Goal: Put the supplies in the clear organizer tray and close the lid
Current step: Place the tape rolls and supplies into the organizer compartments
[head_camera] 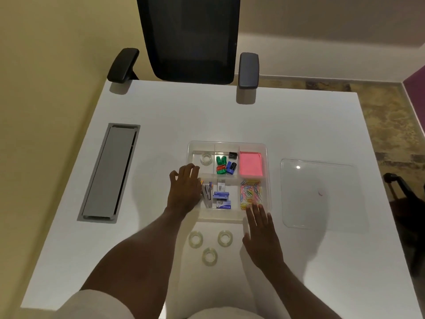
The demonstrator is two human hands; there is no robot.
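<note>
though most supplies sit in the clear plastic organizer tray (266,180), 3 clear tape rolls (209,256) wait near you on the desk & the clear flat lid (319,192) lies right of it; your left hand (185,187) & right hand (261,231), both spread empty, touch the tray.

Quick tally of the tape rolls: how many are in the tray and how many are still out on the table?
Tape roll in the tray: 1
Tape rolls on the table: 3
Total: 4
</note>
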